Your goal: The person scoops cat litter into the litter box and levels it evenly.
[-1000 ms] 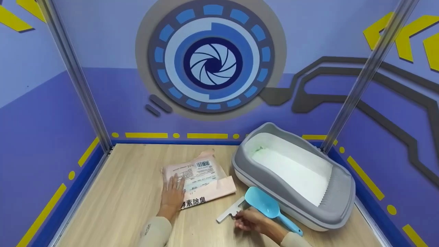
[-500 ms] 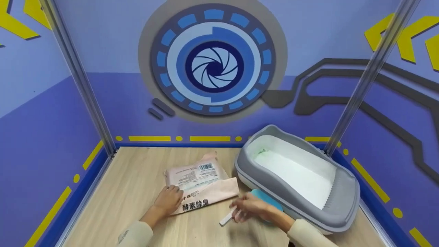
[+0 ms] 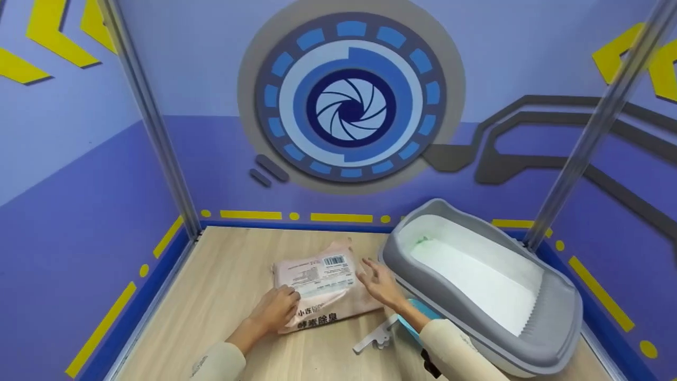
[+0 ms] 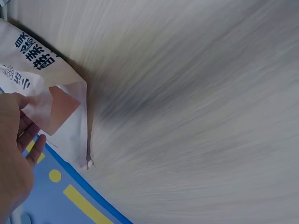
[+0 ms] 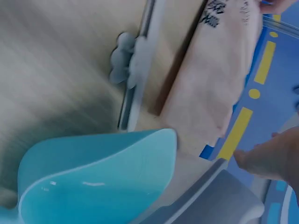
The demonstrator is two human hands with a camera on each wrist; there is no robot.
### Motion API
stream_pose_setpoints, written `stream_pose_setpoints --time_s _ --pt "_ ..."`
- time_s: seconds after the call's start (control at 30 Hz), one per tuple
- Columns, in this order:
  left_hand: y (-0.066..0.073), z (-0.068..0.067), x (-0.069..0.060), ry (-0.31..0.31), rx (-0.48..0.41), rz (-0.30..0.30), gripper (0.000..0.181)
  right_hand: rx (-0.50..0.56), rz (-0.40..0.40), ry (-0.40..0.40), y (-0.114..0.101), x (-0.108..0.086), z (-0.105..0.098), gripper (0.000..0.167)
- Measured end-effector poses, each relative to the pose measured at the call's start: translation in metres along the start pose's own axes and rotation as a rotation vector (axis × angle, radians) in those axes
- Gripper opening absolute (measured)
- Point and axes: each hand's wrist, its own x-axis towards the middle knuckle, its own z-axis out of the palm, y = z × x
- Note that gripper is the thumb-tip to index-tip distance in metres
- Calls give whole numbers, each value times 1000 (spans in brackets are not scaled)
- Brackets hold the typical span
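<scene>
A pink plastic bag (image 3: 322, 278) with printed lettering and a barcode lies flat on the wooden table. My left hand (image 3: 276, 308) pinches its near-left edge between thumb and fingers; in the left wrist view that loose edge (image 4: 39, 109) lifts, showing an orange patch. Over the bag's right side reaches my right hand (image 3: 383, 284), fingers spread, holding nothing. Whether its fingertips touch the bag is unclear. Below the bag's right corner lies a pale bag clip (image 3: 374, 336) with a cloud-shaped catch (image 5: 128, 60). A turquoise scoop (image 5: 98, 179) rests beside it, partly hidden by the right forearm in the head view.
A grey-rimmed litter box (image 3: 560, 301) with a white inside and a small green mark stands at the table's right, close to the scoop. Blue and purple printed panels (image 3: 206, 159) with metal posts enclose the table at the back and sides.
My right hand has left the clip and moved up to the bag's right side. The left hand went from lying flat on the bag to pinching its edge. The bag's folded right flap has opened out.
</scene>
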Motion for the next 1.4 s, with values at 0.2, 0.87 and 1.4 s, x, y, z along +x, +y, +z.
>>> stream_pose_setpoints --time_s 0.2,0.87,1.4 --pt "11 4 5 28 10 103 15 -228 -170 -70 16 -5 5 46" --pt "26 0 -6 -310 -469 -183 45 -472 -46 -179 23 -22 -3 9" --pt "26 -1 -7 -385 -554 -221 13 -514 41 -379 -2 -39 -13 9"
